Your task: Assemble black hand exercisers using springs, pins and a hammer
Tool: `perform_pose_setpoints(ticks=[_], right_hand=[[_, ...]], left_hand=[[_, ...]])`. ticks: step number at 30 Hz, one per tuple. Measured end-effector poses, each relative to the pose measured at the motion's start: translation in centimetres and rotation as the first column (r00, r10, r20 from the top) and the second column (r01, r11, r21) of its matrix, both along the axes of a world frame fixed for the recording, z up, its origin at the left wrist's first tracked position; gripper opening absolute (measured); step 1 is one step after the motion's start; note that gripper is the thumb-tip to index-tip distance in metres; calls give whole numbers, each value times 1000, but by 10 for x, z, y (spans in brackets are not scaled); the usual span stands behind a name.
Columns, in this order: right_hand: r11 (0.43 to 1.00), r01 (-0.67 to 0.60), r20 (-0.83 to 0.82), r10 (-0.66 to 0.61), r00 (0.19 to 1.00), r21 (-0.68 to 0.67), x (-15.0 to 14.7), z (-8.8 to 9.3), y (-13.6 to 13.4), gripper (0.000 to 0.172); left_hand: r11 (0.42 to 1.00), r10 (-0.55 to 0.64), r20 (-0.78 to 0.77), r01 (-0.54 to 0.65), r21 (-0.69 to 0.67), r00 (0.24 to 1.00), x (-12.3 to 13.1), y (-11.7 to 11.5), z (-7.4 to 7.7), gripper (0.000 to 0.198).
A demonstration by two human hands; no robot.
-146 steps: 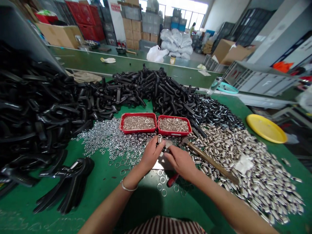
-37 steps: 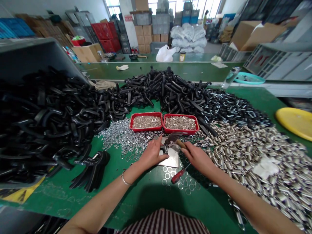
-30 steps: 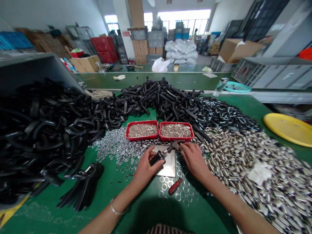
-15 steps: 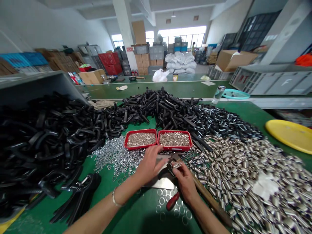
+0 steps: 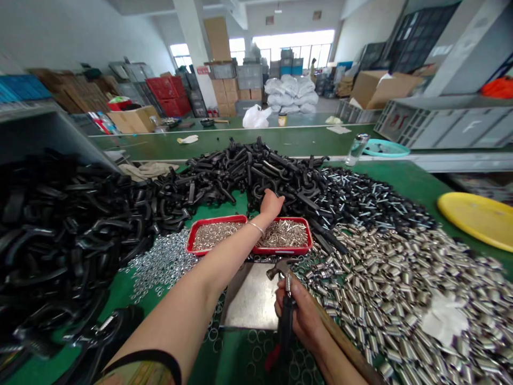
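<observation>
My left hand (image 5: 272,204) is stretched out over the red trays, at the near side of a heap of black curved handle parts (image 5: 276,168). Its thumb sticks out to the right, and its fingertips are hidden among the parts. Closer to me, my right hand (image 5: 302,307) is closed around a black handle part (image 5: 286,323) with a metal spring (image 5: 288,283) at its upper end. Beside and behind that hand lies a claw hammer (image 5: 278,269), its wooden handle running under my wrist. A flat metal plate (image 5: 250,297) lies left of the right hand.
Two red trays, a left tray (image 5: 189,243) and a right tray (image 5: 308,243), hold small metal pieces. Loose springs (image 5: 385,289) spread across the right, washers (image 5: 164,264) at left, and rings (image 5: 256,353) in front. A yellow lid (image 5: 476,219) lies far right.
My left hand has moved from beside the right hand forward, over the trays to the black heap. My right hand now holds the spring and black part more upright.
</observation>
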State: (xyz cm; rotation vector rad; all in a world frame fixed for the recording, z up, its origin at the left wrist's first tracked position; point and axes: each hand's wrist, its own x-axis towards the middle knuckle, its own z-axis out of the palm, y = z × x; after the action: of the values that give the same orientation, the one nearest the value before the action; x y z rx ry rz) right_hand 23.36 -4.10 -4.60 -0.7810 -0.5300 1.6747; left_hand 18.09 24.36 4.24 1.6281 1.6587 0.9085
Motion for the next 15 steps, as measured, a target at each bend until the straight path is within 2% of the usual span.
perform_pose_setpoints(ticks=[2,4,7,8,9,10,12,13,15], right_hand=[[999,-39,-79,36,996,-31,0,2,0,35],[998,-55,-87,51,995,-39,0,8,0,34],[997,-65,-86,61,994,-48,1,14,-2,34],[996,-68,-78,63,995,-54,1,15,-3,34],[996,-70,-64,66,996,-59,2,15,-3,34],[995,-73,-43,70,997,-62,2,14,-4,34],[996,-63,29,65,998,-56,2,13,-5,34],[997,-56,86,60,995,-47,2,14,-5,34],[998,-49,242,55,969,-30,1,18,-5,35]], left_hand=[[998,63,72,-62,-29,995,11,2,-4,50],[996,77,170,-70,-47,982,14,3,-2,52],[999,27,330,-11,-50,944,4,-7,10,51],[999,-20,417,40,-38,909,-4,-15,15,51],[994,-84,527,108,-14,845,-14,-26,20,51],[983,-154,646,183,22,748,-26,-41,25,52],[942,-257,832,319,103,492,-56,-78,32,54],[932,-256,869,345,107,424,-72,-100,34,55],[929,-198,893,368,39,404,-103,-146,32,47]])
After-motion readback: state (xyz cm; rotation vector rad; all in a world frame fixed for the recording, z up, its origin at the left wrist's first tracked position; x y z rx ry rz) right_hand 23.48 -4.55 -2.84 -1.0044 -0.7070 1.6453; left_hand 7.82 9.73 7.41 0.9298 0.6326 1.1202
